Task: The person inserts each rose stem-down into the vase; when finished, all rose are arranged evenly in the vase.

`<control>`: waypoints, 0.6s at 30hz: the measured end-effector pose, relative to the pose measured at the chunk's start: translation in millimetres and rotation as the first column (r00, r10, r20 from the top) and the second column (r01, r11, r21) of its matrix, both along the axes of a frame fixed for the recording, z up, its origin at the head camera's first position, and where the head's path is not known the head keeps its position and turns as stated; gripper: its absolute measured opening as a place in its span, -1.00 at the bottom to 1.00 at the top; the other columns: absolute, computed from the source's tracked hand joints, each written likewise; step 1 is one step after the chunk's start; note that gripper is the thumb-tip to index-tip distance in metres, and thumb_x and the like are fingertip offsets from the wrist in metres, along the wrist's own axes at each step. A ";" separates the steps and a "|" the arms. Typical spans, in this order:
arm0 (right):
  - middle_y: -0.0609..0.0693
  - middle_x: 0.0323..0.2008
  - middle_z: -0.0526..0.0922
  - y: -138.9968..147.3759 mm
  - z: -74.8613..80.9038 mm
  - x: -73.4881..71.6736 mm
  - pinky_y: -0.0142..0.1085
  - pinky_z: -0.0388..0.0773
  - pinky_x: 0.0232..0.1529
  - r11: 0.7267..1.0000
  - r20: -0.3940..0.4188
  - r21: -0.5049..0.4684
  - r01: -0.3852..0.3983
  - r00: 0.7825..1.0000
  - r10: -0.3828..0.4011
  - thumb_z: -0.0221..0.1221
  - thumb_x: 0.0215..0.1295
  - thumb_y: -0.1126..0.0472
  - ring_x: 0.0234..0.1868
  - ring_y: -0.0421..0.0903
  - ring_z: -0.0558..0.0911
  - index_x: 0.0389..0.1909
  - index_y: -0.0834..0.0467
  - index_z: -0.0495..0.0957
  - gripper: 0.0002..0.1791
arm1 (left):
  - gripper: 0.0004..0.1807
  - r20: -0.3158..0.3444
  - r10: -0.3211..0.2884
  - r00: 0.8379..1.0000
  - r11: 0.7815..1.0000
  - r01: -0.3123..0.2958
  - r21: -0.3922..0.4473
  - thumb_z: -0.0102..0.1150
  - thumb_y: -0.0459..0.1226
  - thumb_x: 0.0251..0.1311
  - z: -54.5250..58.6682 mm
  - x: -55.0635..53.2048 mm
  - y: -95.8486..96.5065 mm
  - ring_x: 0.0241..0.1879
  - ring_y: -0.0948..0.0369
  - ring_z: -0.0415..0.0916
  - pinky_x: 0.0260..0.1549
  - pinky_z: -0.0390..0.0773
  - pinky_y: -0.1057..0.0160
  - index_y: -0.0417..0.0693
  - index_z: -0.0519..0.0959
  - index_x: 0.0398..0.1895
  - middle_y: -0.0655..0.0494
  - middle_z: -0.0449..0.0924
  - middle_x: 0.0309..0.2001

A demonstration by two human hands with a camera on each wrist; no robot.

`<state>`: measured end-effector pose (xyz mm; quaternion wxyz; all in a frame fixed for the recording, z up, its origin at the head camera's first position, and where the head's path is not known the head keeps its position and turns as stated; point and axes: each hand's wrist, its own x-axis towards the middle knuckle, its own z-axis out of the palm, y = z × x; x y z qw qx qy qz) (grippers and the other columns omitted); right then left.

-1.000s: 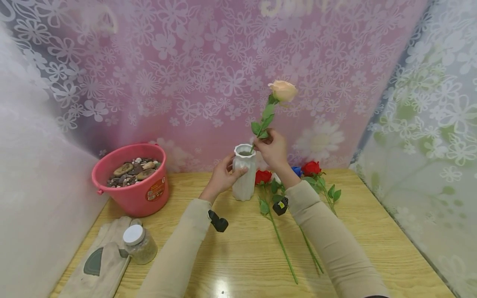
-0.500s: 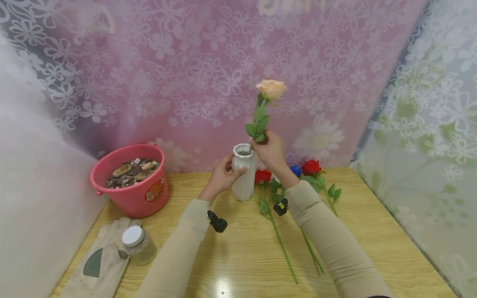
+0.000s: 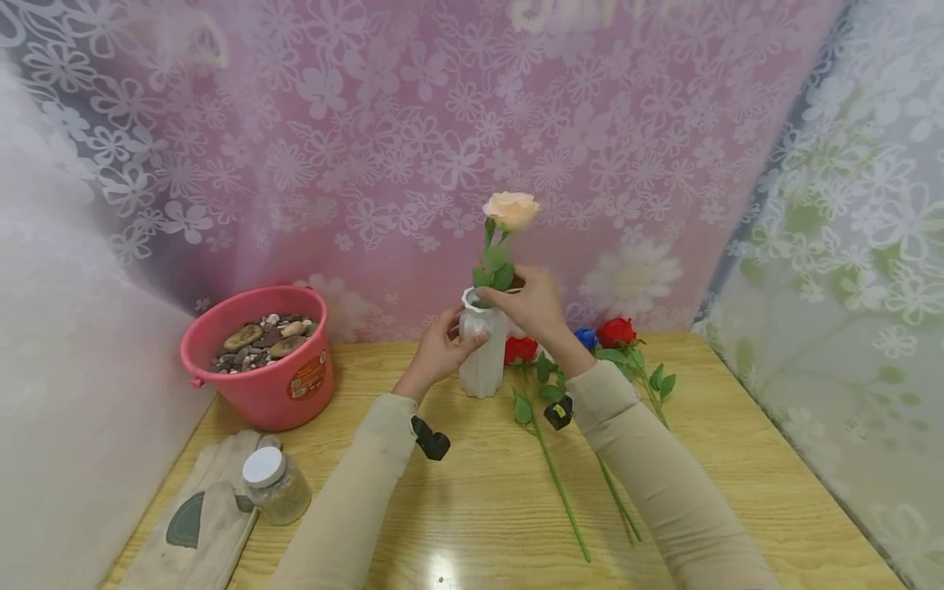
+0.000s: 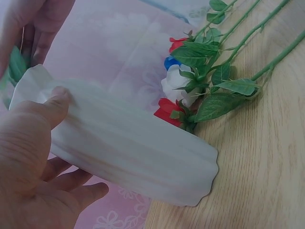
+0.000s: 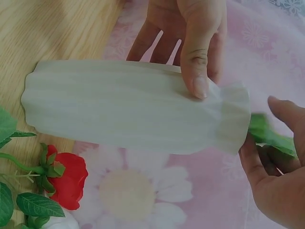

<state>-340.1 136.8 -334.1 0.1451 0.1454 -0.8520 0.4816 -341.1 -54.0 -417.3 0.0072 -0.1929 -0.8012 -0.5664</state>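
Observation:
A white fluted vase (image 3: pixel 483 360) stands upright on the table, its scalloped rim at the top. My left hand (image 3: pixel 441 350) grips its upper body, thumb across the front and fingers at the side and behind. A peach rose (image 3: pixel 510 211) stands with its stem in the vase mouth; the lower stem is hidden inside. Close at the rim is my right hand (image 3: pixel 529 305). In the right wrist view its thumb is spread away from the fingers (image 5: pixel 255 162), with blurred green leaves (image 5: pixel 271 136) between them.
Artificial roses lie to the right: red (image 3: pixel 520 351), blue (image 3: pixel 587 338), another red (image 3: pixel 616 332), and white (image 4: pixel 180 85). At left are a pink bucket (image 3: pixel 258 393) of stones, a lidded jar (image 3: pixel 277 487) and cloth gloves (image 3: pixel 199 516). A patterned curtain (image 3: pixel 413 147) hangs behind.
The peach rose has moved left and sunk lower into the vase, its leaves now near the rim. My right hand has shifted left and slightly down. The left hand stays on the vase.

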 end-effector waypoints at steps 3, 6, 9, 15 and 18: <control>0.21 0.12 0.73 -0.5 2.1 2.0 0.07 0.70 0.19 1.000 -0.001 -0.027 -0.006 1.000 0.006 0.44 0.35 -0.04 0.11 0.14 0.73 0.31 0.22 0.62 -0.37 | -0.18 -0.007 0.004 1.000 1.000 -0.004 -0.005 0.31 -0.07 0.46 1.1 -0.1 0.2 0.54 -0.17 0.33 0.45 0.45 -0.17 0.11 0.18 0.67 -0.17 0.34 0.55; 0.23 0.14 0.71 2.1 2.4 3.9 0.09 0.66 0.23 0.998 -0.014 -0.062 0.009 1.000 -0.010 0.41 0.38 -0.02 0.14 0.17 0.70 0.32 0.24 0.61 -0.38 | -0.18 -0.018 0.007 1.000 1.000 -0.007 -0.007 0.32 -0.08 0.46 0.4 -0.6 0.7 0.53 -0.17 0.34 0.46 0.44 -0.17 0.09 0.18 0.67 -0.19 0.36 0.54; 0.24 0.09 0.73 8.7 1.9 5.1 -0.01 0.68 0.19 0.995 -0.029 -0.093 0.022 0.999 -0.025 0.38 0.42 0.03 0.10 0.14 0.70 0.27 0.27 0.64 -0.46 | -0.18 -0.030 0.012 0.999 1.000 -0.012 -0.008 0.33 -0.10 0.45 -0.8 -1.5 0.9 0.52 -0.18 0.35 0.45 0.44 -0.17 0.05 0.18 0.67 -0.22 0.36 0.53; 0.25 0.09 0.71 37.4 -0.7 8.0 -0.42 0.72 -0.09 0.982 0.040 -0.183 0.046 0.998 -0.040 0.33 0.47 0.03 -0.12 -0.06 0.76 0.28 0.25 0.62 -0.49 | -0.16 -0.038 0.015 0.999 1.000 -0.016 -0.019 0.32 -0.07 0.45 -2.4 -3.0 0.4 0.53 -0.17 0.33 0.47 0.42 -0.16 0.04 0.16 0.68 -0.21 0.32 0.55; 0.20 0.10 0.70 59.1 -5.1 9.5 -0.49 0.71 -0.15 0.973 0.103 -0.220 0.064 0.994 -0.043 0.32 0.47 -0.03 -0.20 -0.22 0.76 0.33 0.23 0.59 -0.44 | -0.15 -0.040 0.016 0.999 0.999 -0.017 -0.029 0.32 -0.04 0.45 -2.8 -3.4 -0.1 0.54 -0.15 0.33 0.48 0.41 -0.13 0.05 0.15 0.68 -0.19 0.31 0.56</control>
